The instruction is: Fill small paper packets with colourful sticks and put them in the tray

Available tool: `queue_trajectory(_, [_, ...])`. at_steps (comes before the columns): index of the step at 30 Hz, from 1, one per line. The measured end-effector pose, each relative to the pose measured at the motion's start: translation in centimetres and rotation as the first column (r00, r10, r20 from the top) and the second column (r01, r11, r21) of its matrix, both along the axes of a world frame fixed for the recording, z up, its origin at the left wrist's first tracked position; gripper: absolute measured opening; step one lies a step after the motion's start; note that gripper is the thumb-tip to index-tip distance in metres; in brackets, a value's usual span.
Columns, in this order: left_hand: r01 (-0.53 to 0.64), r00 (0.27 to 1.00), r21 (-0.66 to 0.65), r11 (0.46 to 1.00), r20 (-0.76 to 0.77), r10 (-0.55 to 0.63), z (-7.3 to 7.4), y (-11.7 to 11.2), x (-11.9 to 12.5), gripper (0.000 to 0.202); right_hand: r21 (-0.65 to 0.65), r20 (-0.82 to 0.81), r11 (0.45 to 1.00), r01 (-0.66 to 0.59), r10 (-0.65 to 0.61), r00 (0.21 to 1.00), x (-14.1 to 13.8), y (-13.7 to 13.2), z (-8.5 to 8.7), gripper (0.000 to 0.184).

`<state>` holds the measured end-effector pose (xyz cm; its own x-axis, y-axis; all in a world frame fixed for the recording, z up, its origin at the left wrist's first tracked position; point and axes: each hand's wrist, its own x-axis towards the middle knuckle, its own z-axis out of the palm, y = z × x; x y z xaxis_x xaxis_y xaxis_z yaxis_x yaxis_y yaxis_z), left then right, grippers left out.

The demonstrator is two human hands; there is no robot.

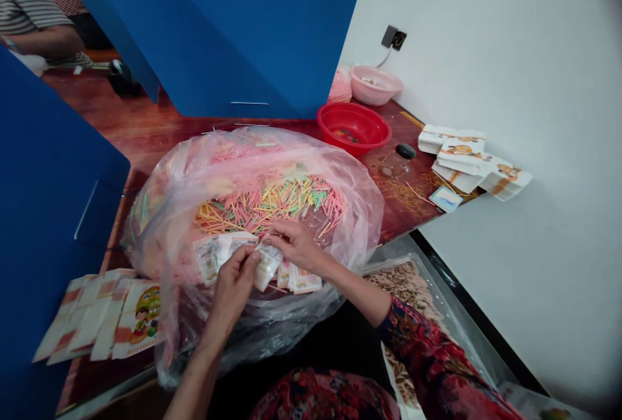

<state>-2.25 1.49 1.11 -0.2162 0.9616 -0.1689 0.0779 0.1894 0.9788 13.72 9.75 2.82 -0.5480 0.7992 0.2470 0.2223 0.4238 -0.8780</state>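
Quickly: the cartoon-printed paper packets carry print too small to read. Left hand and right hand are close together, fingers pinching one packet above a clear plastic bag of thin coloured sticks. Farther off, a red bowl, pink bowl and stacked printed cards sit on a wooden table.

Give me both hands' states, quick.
Left hand: closed, pinching a packet.
Right hand: closed, pinching the same packet.
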Motion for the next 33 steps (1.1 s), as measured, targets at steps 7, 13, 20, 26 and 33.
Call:
queue_trajectory(7, [-0.115,0.983,0.054,0.992,-0.140,0.121,-0.4,-0.5,-0.4,0.034,0.281,0.440,0.886,0.368,-0.460,0.771,6.1,5.5,-1.7,0.016])
queue_trajectory(13, [-0.174,0.976,0.040,0.984,-0.129,0.178,-0.5,-0.7,-1.4,0.036,0.515,0.617,0.833,0.202,-0.524,0.587,10.7,10.8,-3.1,0.040])
queue_trajectory(20, [-0.173,0.979,0.025,0.985,-0.109,0.175,-0.2,-0.6,-1.0,0.037,0.575,0.611,0.818,0.035,-0.457,0.646,11.5,12.7,-4.1,0.036])
queue_trajectory(26, [-0.205,0.975,0.008,0.979,-0.089,0.205,-0.7,-1.0,-1.5,0.038,0.575,0.629,0.818,0.020,-0.458,0.628,11.9,12.9,-4.5,0.036])
queue_trajectory(33, [-0.253,0.967,0.029,0.967,-0.028,0.254,-1.5,-1.2,-1.8,0.038,0.423,0.368,0.829,0.365,-0.525,0.767,10.2,10.6,-3.1,0.023])
